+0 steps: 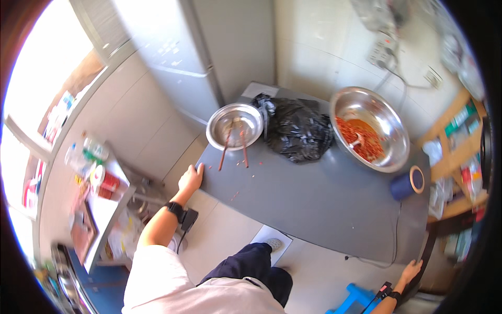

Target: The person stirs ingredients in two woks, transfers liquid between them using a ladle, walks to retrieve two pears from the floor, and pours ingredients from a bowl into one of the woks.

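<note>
At the left end of a dark grey table (pixel 306 208), my left hand (pixel 191 179) grips the edge, thumb on top. My right hand (pixel 411 271) holds the opposite end by its near right corner; its fingers are partly hidden there. Closest to my left hand is a steel bowl (pixel 255 131) with a pair of wooden chopsticks (pixel 225 151) leaning over its rim. A crumpled black plastic bag (pixel 298 133) lies beside the bowl. Further right stands a large steel basin (pixel 388 129), holding a chopped red mixture (pixel 366 143) and a white-handled utensil (pixel 356 140).
A blue roll (pixel 402 188) lies near the table's right end, beside a black cable (pixel 397 235). Below is a blue plastic stool (pixel 351 300). A wooden shelf (pixel 451 125) stands right, a refrigerator (pixel 176 51) behind, and a cluttered white side table (pixel 106 216) left.
</note>
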A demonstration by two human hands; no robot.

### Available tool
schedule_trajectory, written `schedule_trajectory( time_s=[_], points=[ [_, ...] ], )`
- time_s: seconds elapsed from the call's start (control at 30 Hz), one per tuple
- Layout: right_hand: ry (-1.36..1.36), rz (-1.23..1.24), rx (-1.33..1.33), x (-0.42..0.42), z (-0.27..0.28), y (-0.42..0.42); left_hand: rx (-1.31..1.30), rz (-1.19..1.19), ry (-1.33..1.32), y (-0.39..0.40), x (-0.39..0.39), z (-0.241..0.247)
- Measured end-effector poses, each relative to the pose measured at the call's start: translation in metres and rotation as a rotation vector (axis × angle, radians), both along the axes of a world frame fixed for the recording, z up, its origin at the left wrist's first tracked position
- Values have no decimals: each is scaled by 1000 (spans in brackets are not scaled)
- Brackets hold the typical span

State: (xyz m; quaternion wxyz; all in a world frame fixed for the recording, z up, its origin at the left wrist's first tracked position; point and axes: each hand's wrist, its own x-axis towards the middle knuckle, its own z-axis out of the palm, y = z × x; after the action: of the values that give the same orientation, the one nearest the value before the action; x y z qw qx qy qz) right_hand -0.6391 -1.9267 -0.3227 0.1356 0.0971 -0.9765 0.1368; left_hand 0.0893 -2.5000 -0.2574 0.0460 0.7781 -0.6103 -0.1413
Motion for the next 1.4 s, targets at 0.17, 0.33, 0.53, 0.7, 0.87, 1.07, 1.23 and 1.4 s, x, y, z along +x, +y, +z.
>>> schedule_trajectory(
  time_s=[0.17,0.33,0.53,0.7,0.87,1.07,1.23,1.4],
  points=[
    [-151,184,-30,-116,-25,-16,-138,127,9,17,-4,-6],
    [-362,171,-51,-175,-52,-14,-189,158,-49,13,-15,-6],
    [-286,116,52,-165,-31,-1,-330,50,-97,5,-6,-28],
    [-305,56,62,-105,-3,-27,-245,40,-113,-6,-12,-17],
    [-227,127,-9,-100,-16,3,-300,45,-74,-23,-6,-25],
    [-256,-93,162,-45,-2,-8,-243,83,-75,-36,-2,-21],
    [-126,17,18,-40,-24,39,-209,42,-147,-34,-21,-7],
    [39,-123,-242,7,-20,-2,-249,-118,-223,-65,38,-51]
  ],
)
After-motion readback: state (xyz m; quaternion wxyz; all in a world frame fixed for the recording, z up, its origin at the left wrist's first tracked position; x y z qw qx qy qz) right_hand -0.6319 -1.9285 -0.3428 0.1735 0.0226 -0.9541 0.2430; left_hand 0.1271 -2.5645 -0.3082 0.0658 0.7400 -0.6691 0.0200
